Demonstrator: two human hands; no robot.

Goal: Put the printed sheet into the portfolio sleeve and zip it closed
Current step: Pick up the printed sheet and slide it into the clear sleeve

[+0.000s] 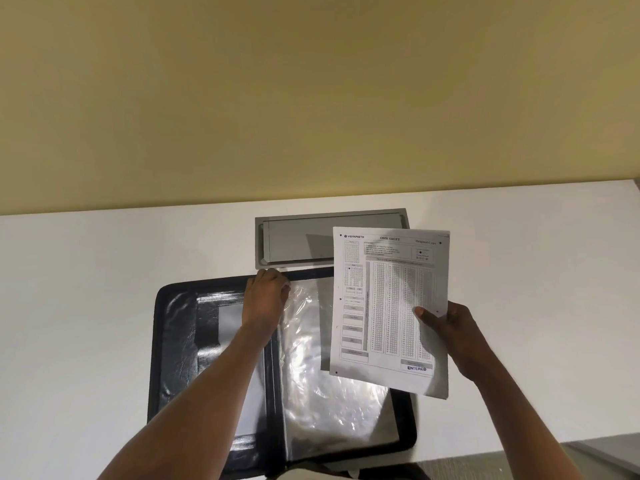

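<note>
Printed sheet (389, 306) held above the open portfolio (180, 341).
Right hand (450, 337) pinches its edge; left hand (266, 296) grips the clear sleeve (322, 393) top. Best spread the opening, then slide squarely in.

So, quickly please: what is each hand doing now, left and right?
Left hand: closed on the top edge of the clear sleeve.
Right hand: closed, holding the printed sheet above the open portfolio.
</note>
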